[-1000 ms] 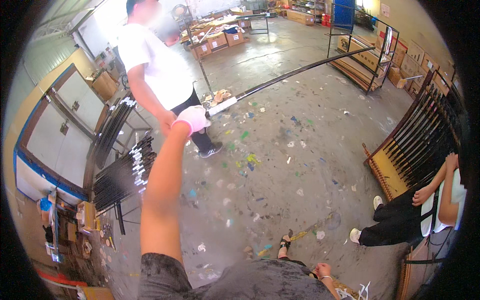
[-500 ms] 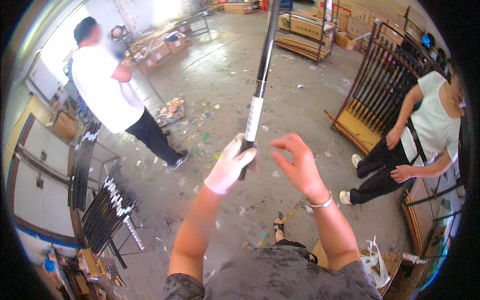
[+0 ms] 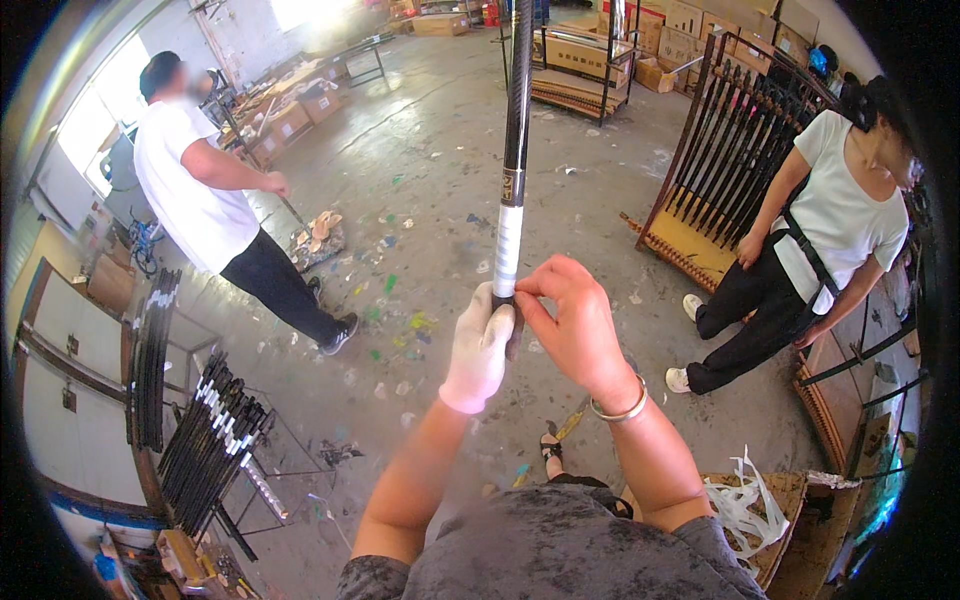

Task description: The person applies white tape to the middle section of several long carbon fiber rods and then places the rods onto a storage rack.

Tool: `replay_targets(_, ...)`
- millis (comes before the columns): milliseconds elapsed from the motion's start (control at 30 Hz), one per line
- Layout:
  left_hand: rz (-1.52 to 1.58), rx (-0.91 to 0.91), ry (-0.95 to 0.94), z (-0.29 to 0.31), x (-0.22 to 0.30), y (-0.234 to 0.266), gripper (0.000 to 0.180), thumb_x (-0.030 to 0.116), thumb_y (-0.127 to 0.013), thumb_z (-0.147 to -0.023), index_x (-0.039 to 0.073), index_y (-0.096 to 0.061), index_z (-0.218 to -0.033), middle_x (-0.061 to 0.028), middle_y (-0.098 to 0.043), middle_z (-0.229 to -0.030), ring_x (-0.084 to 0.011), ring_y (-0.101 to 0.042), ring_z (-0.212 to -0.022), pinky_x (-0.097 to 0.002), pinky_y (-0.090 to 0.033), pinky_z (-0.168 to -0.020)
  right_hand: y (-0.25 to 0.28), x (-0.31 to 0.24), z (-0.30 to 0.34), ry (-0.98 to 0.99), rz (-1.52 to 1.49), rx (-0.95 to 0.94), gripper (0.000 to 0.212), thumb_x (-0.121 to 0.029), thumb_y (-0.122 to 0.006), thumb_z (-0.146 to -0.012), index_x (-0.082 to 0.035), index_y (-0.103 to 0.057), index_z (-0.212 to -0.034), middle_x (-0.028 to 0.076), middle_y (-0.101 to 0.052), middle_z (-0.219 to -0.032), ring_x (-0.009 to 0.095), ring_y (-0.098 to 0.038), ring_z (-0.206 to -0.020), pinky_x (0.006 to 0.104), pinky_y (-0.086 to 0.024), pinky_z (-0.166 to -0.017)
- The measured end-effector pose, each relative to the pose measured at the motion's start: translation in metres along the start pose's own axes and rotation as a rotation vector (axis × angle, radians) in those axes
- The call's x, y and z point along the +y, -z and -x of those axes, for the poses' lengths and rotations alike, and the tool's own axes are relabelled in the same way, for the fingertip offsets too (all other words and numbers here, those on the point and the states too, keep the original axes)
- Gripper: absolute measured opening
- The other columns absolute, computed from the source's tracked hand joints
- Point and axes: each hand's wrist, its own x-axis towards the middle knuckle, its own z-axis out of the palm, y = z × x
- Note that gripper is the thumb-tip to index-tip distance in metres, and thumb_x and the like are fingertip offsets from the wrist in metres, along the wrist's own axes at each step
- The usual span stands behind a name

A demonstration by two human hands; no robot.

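A long glossy black rod (image 3: 516, 120) stands upright in front of me, with a gold mark above a white wrapped band (image 3: 508, 240). My left hand (image 3: 478, 352), in a white glove, is closed round the dark lower part of the rod just below that band. Bare and with a bracelet at the wrist, my right hand (image 3: 575, 325) is pinched against the rod at the lower edge of the white band. What its fingertips hold, if anything, is too small to make out. The rod's upper end runs out of the picture.
At the left a stand holds several black rods (image 3: 205, 430) with white bands. A person in a white shirt (image 3: 200, 190) stands at the left, another (image 3: 840, 210) at the right beside a rack of dark rods (image 3: 720, 150). A white plastic bag (image 3: 745, 510) lies on a carton near my right elbow.
My right hand has come in from the right, its fingers closing to a pinch at the rod. The person at the left has lowered an arm to a stick-like handle.
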Motion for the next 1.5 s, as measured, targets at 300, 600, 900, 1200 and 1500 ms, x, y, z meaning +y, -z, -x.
replay_targets(300, -0.196, -0.028, -0.203, 0.002, 0.008, 0.005, 0.018, 0.004, -0.050, -0.086, 0.001, -0.046, -0.103, -0.0030, -0.050, -0.073, -0.0094, -0.048, -0.058, -0.0249, -0.043, -0.054, 0.013, -0.011, -0.001, 0.035, -0.125, 0.002, 0.011, 0.002, -0.064, -0.062, -0.002, -0.056, -0.068, 0.009, -0.055, -0.074, 0.025, -0.054, -0.075, 0.0316, -0.044, -0.066)
replay_targets(600, 0.219, -0.246, 0.129, 0.008, 0.001, -0.002, 0.024, 0.002, -0.052, -0.085, 0.001, -0.045, -0.108, -0.0017, -0.047, -0.067, -0.0092, -0.046, -0.053, -0.0247, -0.041, -0.048, 0.042, 0.015, 0.022, -0.195, -0.394, -0.179, 0.032, -0.026, -0.072, -0.076, -0.002, -0.063, -0.095, 0.006, -0.057, -0.094, 0.018, -0.054, -0.089, 0.0300, -0.041, -0.077)
replay_targets(900, 0.449, -0.416, 0.041, 0.028, -0.002, 0.032, 0.025, 0.018, -0.067, -0.081, 0.001, -0.048, -0.084, -0.0031, -0.045, -0.057, -0.0117, -0.043, -0.044, -0.0271, -0.039, -0.040, 0.045, 0.013, -0.002, 0.106, 0.139, -0.075, 0.006, -0.008, -0.065, -0.078, -0.003, -0.063, -0.081, 0.009, -0.058, -0.086, 0.015, -0.055, -0.079, 0.0306, -0.046, -0.069)
replay_targets(1200, 0.598, -0.395, 0.221, 0.018, -0.028, 0.025, 0.031, 0.025, -0.066, -0.083, 0.002, -0.048, -0.094, 0.0004, -0.040, -0.059, -0.0076, -0.035, -0.042, -0.0214, -0.027, -0.035, 0.255, 0.246, 0.148, -0.610, 0.438, 0.458, 0.012, -0.011, -0.063, -0.083, -0.001, -0.057, -0.080, 0.006, -0.058, -0.072, 0.014, -0.055, -0.063, 0.0273, -0.045, -0.057)
replay_targets(1500, 0.278, -0.272, 0.063, -0.006, -0.021, 0.007, 0.031, 0.030, -0.058, -0.089, 0.003, -0.049, -0.100, -0.0023, -0.045, -0.066, -0.0109, -0.041, -0.047, -0.0239, -0.034, -0.039, 0.298, 0.183, 0.172, -0.562, 0.452, 0.486, 0.013, -0.011, -0.062, -0.085, 0.002, -0.060, -0.081, 0.002, -0.059, -0.073, 0.009, -0.052, -0.070, 0.0236, -0.043, -0.066)
